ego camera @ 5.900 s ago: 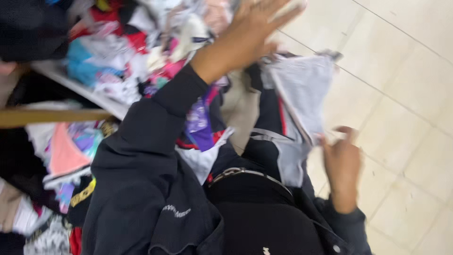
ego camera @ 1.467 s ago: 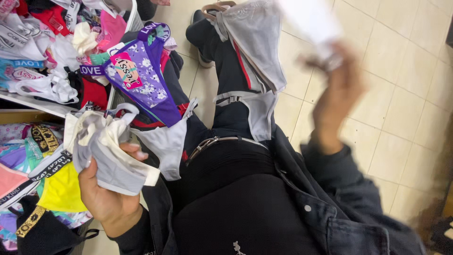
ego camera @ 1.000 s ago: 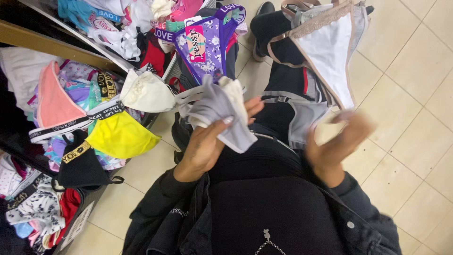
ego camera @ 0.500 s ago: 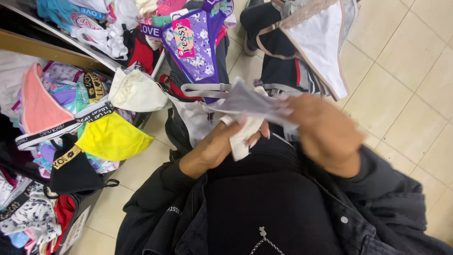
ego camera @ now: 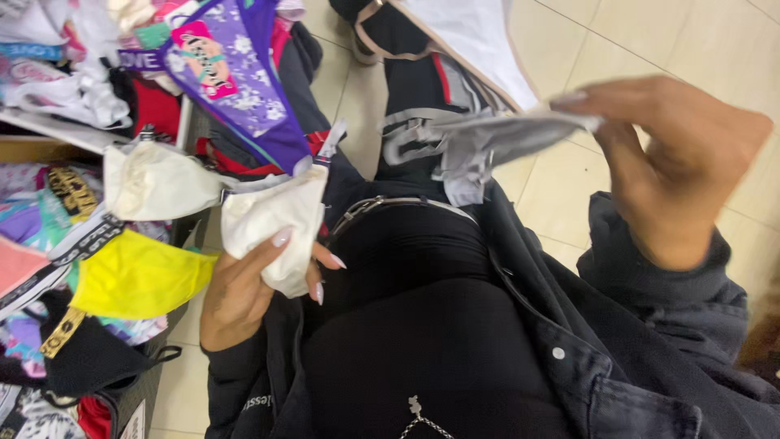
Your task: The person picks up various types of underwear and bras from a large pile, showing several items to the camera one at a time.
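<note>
Cream underwear in left hand grip, grey garment pinched by right hand

A cream-white cotton garment sits in the left hand, whose long nails are pale pink, while the right hand grips a light grey fabric garment with grey straps. At far left hangs a purple brief patterned with small white flowers and a pink-and-teal printed patch. Nearer on the left lies a bright yellow brief with a black-and-white waistband. The floor tiles are beige; the jacket is black.
</note>
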